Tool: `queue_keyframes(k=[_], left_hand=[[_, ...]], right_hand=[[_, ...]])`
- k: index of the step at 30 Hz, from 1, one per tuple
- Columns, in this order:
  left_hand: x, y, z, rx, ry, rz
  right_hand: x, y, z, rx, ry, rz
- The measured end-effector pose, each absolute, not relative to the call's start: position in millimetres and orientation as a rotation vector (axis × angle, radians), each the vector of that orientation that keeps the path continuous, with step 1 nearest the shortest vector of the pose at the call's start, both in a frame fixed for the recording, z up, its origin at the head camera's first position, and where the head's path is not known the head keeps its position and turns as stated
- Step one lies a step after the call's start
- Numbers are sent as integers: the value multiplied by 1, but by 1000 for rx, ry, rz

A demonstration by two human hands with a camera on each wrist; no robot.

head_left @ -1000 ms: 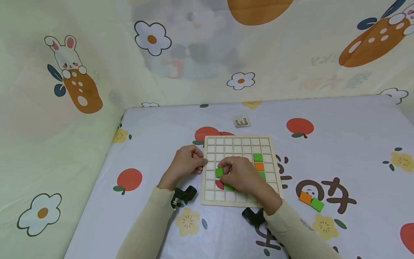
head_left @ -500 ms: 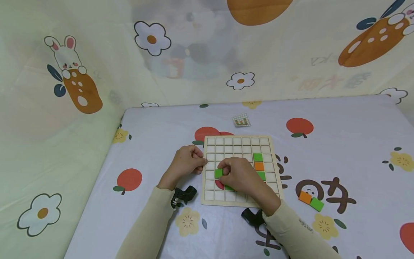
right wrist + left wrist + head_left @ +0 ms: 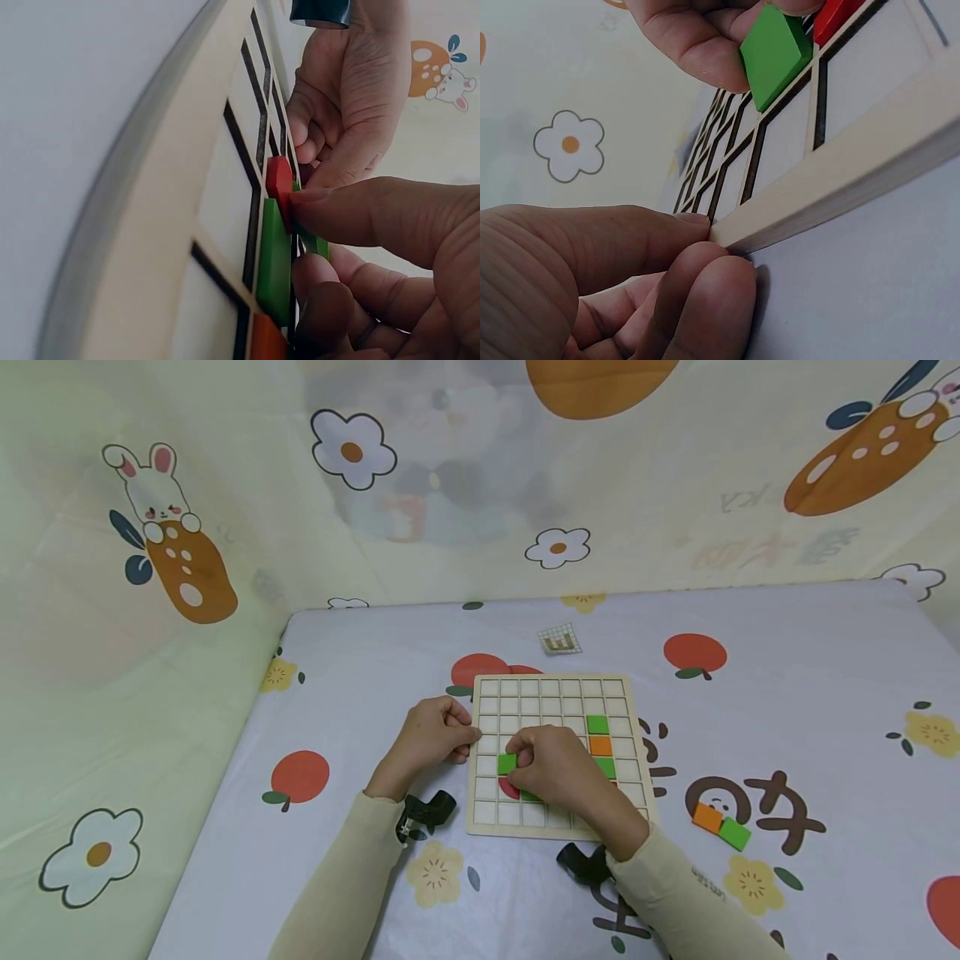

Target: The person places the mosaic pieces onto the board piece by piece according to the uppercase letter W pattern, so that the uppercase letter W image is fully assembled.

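A wooden grid board (image 3: 525,832) lies on the table. My left hand (image 3: 429,739) pinches its left rim between thumb and fingers. Over a cell in the left part of the board, my right hand (image 3: 557,767) holds a green square tile (image 3: 507,764) by its edges; in the left wrist view this tile (image 3: 774,60) tilts against the grid lines. Just nearer to me sits a red piece with a rounded corner (image 3: 507,788). Beside it, a second green tile (image 3: 274,259) and an orange tile (image 3: 268,337) show in the right wrist view. My right hand covers part of the row.
On the board's right side stand a green tile (image 3: 597,724), an orange tile (image 3: 601,746) and another green one (image 3: 606,767). A loose orange tile (image 3: 707,817) and a loose green tile (image 3: 734,834) lie right of the board. Behind it is a small printed card (image 3: 560,639).
My right hand has shifted slightly toward me with the green tile, which now lines up more squarely with its cell. The left hand has stayed on the rim.
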State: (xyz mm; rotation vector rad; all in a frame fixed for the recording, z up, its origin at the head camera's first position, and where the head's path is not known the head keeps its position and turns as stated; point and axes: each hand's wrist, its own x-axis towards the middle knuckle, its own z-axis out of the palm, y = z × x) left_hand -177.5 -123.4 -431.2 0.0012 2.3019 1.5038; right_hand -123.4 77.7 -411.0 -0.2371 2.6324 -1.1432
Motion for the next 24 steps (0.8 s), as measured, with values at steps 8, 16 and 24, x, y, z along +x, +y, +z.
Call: queue_keyframes(k=[8, 16, 24], left_hand=[[-178, -124, -431, -1, 2303, 1502], [-178, -124, -432, -1, 2315, 1488], [-178, -124, -432, -4, 2309, 1492]], right_hand=[[-124, 77, -410, -207, 2616, -1145], [-124, 78, -409, -234, 2633, -1134], [-124, 78, -411, -236, 2634, -1136]])
